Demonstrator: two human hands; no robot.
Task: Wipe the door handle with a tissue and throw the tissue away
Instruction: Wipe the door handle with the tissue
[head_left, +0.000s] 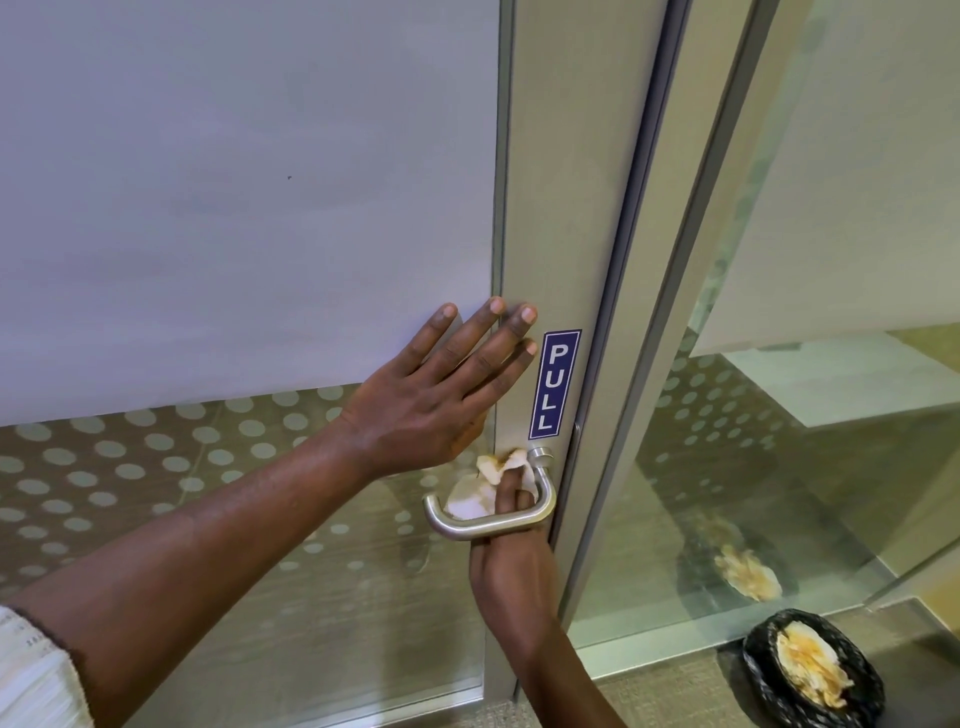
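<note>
At lower centre of the frame we see the right hand (511, 561) reaching up behind the metal door handle (493, 519), fingers closed on a crumpled tissue (475, 496) pressed against it. The left hand (441, 387) lies flat, fingers spread wide, on the door (550, 208) beside the PULL sticker (554, 383). A black-lined bin (813, 670) of used tissues sits at lower right.

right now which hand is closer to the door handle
Right. The right hand reaches up behind the door handle, pressing a tissue against it. The left hand lies flat on the door above it, not touching.
</note>
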